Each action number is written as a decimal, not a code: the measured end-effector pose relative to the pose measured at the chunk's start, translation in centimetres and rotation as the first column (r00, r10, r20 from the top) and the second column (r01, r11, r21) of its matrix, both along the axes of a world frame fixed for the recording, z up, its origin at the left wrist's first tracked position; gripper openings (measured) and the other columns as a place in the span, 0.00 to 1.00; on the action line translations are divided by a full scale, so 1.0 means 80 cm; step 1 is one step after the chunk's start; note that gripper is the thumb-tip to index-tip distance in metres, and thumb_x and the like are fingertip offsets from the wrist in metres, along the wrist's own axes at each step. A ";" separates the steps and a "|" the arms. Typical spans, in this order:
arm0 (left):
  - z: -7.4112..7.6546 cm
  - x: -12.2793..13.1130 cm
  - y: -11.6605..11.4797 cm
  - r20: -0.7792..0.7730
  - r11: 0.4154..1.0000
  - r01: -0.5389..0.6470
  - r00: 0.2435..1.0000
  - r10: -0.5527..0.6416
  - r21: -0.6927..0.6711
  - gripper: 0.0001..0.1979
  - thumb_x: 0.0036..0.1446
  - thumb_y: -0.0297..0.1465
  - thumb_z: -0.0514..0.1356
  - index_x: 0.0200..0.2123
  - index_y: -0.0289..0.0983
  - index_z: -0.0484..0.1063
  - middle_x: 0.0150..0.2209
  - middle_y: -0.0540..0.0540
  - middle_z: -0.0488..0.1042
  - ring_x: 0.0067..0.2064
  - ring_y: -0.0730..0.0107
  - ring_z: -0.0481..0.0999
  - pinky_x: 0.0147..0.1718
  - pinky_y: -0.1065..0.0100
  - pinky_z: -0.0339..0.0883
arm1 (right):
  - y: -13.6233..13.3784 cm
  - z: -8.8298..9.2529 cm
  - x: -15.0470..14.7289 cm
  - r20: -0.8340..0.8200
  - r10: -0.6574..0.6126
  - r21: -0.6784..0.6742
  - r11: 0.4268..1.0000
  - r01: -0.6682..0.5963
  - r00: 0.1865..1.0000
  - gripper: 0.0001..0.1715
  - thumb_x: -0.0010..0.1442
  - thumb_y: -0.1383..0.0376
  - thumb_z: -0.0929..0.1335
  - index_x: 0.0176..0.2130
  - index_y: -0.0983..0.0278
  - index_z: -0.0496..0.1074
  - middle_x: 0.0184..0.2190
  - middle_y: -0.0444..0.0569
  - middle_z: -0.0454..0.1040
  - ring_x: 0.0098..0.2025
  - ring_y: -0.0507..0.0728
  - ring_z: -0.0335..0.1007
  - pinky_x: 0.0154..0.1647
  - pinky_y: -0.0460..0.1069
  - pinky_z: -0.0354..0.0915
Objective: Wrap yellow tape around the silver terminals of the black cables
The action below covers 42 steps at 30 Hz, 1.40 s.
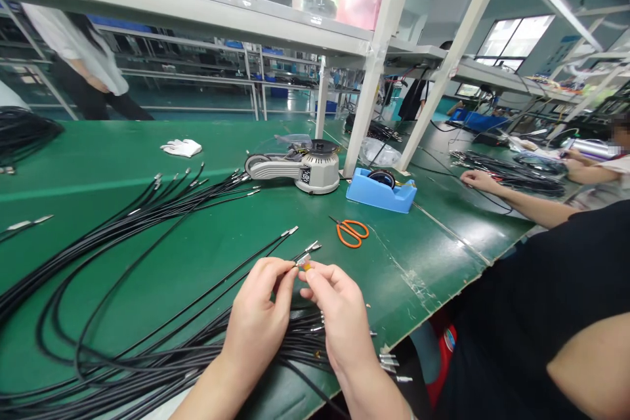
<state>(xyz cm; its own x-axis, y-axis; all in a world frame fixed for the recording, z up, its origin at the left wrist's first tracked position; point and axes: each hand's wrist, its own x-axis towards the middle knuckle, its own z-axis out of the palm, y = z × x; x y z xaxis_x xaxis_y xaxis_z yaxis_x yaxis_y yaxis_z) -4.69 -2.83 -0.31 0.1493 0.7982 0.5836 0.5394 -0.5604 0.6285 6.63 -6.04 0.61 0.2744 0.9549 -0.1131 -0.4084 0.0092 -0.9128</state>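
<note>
**Item:** one thin black cable with a metal-tipped end (pixel 302 261), held just above the near edge of the green tabletop (pixel 101 167). A small yellow piece shows at the tip, too small to identify.

**Grip:** the left hand (pixel 258 307) and right hand (pixel 339 318) both pinch narrowly on that end, their fingertips almost meeting.

**Handling:** judged light, flexible and springy, with a small, stiff tip; best taken just behind the metal.

**Nearby:** a loose bundle of black cables (pixel 147 218) under and left of the hands; orange-handled scissors (pixel 350 233); a blue tape dispenser (pixel 381 191); a grey electric tape dispenser (pixel 300 167); a white glove (pixel 181 147); a co-worker's hand (pixel 480 178) resting toward the right edge.
</note>
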 end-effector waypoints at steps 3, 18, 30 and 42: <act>-0.001 0.001 -0.002 0.016 1.000 0.002 1.000 -0.002 0.013 0.03 0.59 0.27 0.56 0.35 0.40 0.69 0.32 0.51 0.73 0.33 0.73 0.73 0.34 0.73 0.67 | 0.001 -0.001 -0.003 -0.002 0.006 -0.015 1.000 -0.006 1.000 0.10 0.51 0.61 0.71 0.28 0.67 0.74 0.37 0.53 0.77 0.38 0.56 0.71 0.37 0.49 0.67; -0.005 -0.006 0.000 -0.098 0.981 0.089 0.992 -0.073 0.172 0.13 0.59 0.19 0.51 0.38 0.39 0.72 0.34 0.49 0.71 0.35 0.75 0.72 0.34 0.75 0.68 | 0.010 -0.004 -0.002 -0.004 0.038 -0.042 0.998 -0.038 0.999 0.14 0.50 0.58 0.72 0.27 0.67 0.72 0.27 0.49 0.77 0.31 0.56 0.73 0.37 0.52 0.70; -0.005 -0.005 -0.001 -0.066 0.986 0.086 0.995 -0.077 0.143 0.13 0.60 0.19 0.52 0.40 0.39 0.72 0.34 0.49 0.71 0.35 0.76 0.73 0.35 0.76 0.67 | 0.010 -0.003 0.001 0.053 0.058 -0.042 0.998 -0.056 0.997 0.13 0.52 0.59 0.71 0.27 0.67 0.71 0.27 0.51 0.78 0.30 0.57 0.74 0.37 0.53 0.70; -0.008 -0.006 0.000 -0.081 0.984 0.078 0.995 -0.065 0.158 0.12 0.61 0.21 0.53 0.44 0.39 0.71 0.36 0.49 0.71 0.37 0.77 0.72 0.37 0.77 0.66 | 0.015 -0.006 0.002 0.060 0.078 -0.040 0.996 -0.075 0.995 0.12 0.52 0.60 0.71 0.28 0.68 0.71 0.28 0.51 0.78 0.31 0.56 0.75 0.37 0.52 0.70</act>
